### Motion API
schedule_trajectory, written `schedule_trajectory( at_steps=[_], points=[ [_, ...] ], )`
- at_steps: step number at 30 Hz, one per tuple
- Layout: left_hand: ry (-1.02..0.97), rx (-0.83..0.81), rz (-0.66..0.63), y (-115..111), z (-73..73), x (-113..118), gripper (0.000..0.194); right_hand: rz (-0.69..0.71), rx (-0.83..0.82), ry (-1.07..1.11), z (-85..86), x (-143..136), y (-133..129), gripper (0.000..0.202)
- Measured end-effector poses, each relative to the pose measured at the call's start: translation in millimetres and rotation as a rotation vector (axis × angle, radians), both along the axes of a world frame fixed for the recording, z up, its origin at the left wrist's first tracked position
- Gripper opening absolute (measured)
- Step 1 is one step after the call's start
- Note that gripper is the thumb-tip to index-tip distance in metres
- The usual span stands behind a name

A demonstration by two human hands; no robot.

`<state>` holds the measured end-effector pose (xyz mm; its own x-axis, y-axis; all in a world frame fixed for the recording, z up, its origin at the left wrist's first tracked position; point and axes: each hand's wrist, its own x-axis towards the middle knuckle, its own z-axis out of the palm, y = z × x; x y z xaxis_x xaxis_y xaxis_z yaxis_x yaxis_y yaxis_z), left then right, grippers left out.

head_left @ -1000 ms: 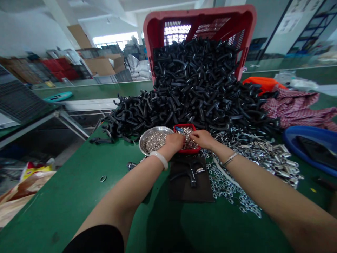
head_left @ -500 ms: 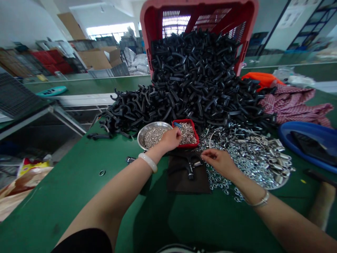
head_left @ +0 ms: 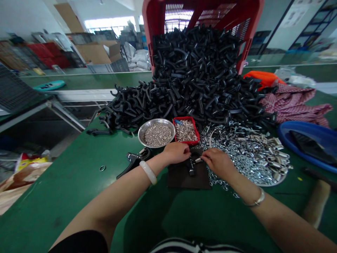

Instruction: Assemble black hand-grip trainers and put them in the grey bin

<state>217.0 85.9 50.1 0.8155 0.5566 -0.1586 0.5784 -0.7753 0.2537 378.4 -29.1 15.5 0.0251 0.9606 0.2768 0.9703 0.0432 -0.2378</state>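
My left hand [head_left: 177, 153] is closed in a pinch over the left side of a black plastic hooked part [head_left: 191, 168]; whatever its fingertips hold is too small to make out. That part lies on a dark square pad [head_left: 184, 182], with a small metal spring [head_left: 198, 160] sticking out to its right. From the right, my right hand [head_left: 218, 162] pinches beside the spring's outer end, its fingertips hiding anything between them. Just beyond my left hand are a red tray [head_left: 198, 135] of small metal pins and a steel bowl [head_left: 140, 136] of tiny metal pieces.
Behind stands a tipped red crate [head_left: 149, 31], spilling a heap of black hooked parts [head_left: 195, 80]. Loose metal fittings [head_left: 244, 158] spread at right, near a blue basin [head_left: 284, 135] and a hammer [head_left: 317, 202]. Another black part [head_left: 135, 160] and a ring [head_left: 102, 168] lie left.
My left hand has come back from the red tray toward me, down to the black part on the pad. My right hand stays beside the part, now closer to the spring's end.
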Motion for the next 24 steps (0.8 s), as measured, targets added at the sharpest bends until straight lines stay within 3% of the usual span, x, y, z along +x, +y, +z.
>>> schedule_trajectory(
  at_steps=[3, 11, 16, 24],
  points=[
    [0.042, 0.033, -0.007, 0, 3.6, 5, 0.028, 0.025, -0.012, -0.074, -4.4, -2, 0, 0.014],
    [0.164, 0.146, -0.091, -7, 20.8, 13, 0.026, 0.075, 0.124, 0.147, -23.7, 5, -10, 0.021],
    [0.205, 0.132, -0.139, -5, 19.3, 10, 0.025, 0.061, 0.139, 0.167, -26.1, 5, -11, 0.021],
    [0.107, 0.074, -0.086, 3, 17.3, 9, 0.028, 0.055, 0.139, 0.167, -29.0, 5, -10, 0.022]
  ],
)
